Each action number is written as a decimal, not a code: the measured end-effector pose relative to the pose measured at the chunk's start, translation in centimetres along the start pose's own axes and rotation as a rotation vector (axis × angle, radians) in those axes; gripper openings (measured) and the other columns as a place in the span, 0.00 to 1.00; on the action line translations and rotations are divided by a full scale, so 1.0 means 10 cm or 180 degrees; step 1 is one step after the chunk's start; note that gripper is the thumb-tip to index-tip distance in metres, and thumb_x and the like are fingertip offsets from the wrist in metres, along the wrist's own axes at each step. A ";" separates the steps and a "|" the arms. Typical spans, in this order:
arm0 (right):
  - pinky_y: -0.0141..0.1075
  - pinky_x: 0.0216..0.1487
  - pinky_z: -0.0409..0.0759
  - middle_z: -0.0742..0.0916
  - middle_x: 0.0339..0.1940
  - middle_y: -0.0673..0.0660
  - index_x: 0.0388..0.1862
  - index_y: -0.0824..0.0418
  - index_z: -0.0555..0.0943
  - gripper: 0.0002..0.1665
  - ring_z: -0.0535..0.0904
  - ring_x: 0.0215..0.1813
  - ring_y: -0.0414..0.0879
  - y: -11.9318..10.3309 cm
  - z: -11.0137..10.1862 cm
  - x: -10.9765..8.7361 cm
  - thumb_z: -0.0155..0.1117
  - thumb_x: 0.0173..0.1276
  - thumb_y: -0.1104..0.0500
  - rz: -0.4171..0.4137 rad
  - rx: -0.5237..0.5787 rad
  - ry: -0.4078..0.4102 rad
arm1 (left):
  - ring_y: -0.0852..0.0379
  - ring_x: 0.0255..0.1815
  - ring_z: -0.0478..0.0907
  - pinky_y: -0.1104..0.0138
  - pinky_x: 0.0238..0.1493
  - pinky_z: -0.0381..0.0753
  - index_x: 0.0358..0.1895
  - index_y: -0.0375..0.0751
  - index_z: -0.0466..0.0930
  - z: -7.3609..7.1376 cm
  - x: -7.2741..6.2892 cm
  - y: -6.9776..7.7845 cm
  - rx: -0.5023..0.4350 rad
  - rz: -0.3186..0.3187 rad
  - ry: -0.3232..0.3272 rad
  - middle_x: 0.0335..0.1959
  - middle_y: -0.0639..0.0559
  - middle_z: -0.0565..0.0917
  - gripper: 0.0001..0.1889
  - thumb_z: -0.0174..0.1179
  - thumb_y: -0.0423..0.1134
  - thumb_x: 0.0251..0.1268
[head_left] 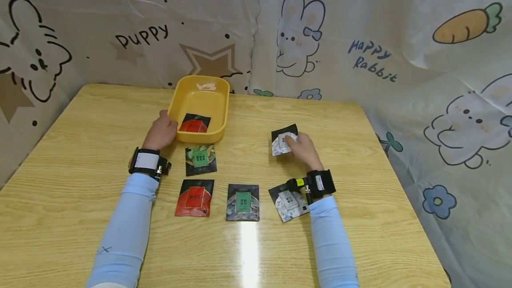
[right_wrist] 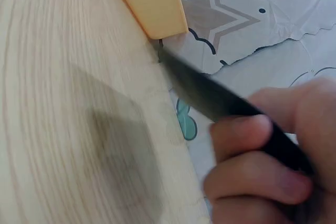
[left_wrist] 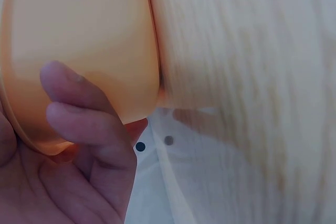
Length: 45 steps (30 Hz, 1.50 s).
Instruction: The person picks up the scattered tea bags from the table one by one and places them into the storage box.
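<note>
My left hand (head_left: 162,130) grips the near left corner of a yellow plastic bin (head_left: 225,114); in the left wrist view its curled fingers (left_wrist: 79,121) press the bin's outer wall. A red and black packet (head_left: 194,123) lies inside the bin. Between the thumb and fingers of my right hand (head_left: 305,149) is a black and white packet (head_left: 280,145), pinched by its right side. The right wrist view shows this packet (right_wrist: 210,95) edge-on, held above the table with its shadow below. A similar white packet (head_left: 289,202) lies partly hidden under the right wrist.
In front of the bin lies a green-labelled packet (head_left: 201,160). Nearer me are a red packet (head_left: 195,198) and a grey packet with a green label (head_left: 242,202). Printed cloth (head_left: 256,26) hangs behind the wooden table (head_left: 256,114) and along its sides.
</note>
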State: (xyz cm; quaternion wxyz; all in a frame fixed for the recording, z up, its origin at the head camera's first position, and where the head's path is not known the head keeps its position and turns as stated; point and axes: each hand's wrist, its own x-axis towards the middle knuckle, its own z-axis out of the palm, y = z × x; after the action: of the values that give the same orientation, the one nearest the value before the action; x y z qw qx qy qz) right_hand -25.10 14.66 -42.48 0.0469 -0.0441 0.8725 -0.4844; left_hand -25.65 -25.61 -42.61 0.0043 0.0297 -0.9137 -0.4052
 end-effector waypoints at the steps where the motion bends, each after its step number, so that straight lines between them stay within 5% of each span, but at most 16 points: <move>1: 0.32 0.23 0.66 0.77 0.21 0.55 0.39 0.67 0.77 0.16 0.70 0.20 0.45 -0.02 0.01 0.01 0.50 0.75 0.55 -0.0007 0.0074 0.0110 | 0.42 0.34 0.71 0.60 0.31 0.69 0.67 0.18 0.49 0.00 0.00 0.00 0.0006 -0.0006 0.0009 0.40 0.32 0.71 0.26 0.33 0.36 0.74; 14: 0.30 0.17 0.60 0.78 0.22 0.55 0.43 0.72 0.80 0.22 0.65 0.16 0.39 -0.37 0.15 0.01 0.43 0.79 0.56 -0.0149 0.0715 0.0825 | 0.45 0.30 0.72 0.62 0.29 0.70 0.65 0.18 0.50 0.01 0.00 -0.03 -0.0001 -0.0004 0.0025 0.37 0.35 0.71 0.25 0.34 0.36 0.74; 28: 0.29 0.19 0.62 0.83 0.31 0.63 0.43 0.74 0.80 0.22 0.71 0.21 0.41 -0.60 0.38 0.06 0.44 0.79 0.58 -0.0279 0.0748 0.0814 | 0.46 0.28 0.71 0.63 0.27 0.70 0.65 0.19 0.51 0.03 -0.03 -0.03 -0.0022 0.0005 0.0082 0.36 0.35 0.71 0.25 0.35 0.36 0.74; 45: 0.29 0.20 0.64 0.82 0.29 0.60 0.38 0.72 0.80 0.22 0.72 0.23 0.42 -0.81 0.69 0.20 0.44 0.78 0.57 -0.0364 0.0832 0.0721 | 0.43 0.34 0.71 0.60 0.32 0.69 0.66 0.20 0.51 0.02 0.00 -0.05 -0.0041 -0.0017 0.0066 0.39 0.35 0.70 0.25 0.35 0.37 0.74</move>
State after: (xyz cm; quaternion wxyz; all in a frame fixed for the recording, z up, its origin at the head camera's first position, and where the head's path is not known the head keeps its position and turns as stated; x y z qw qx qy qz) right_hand -25.98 4.35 -39.26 -0.0740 -0.0324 0.7979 -0.5974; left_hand -25.61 -25.77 -43.12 0.0129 0.0363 -0.9109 -0.4107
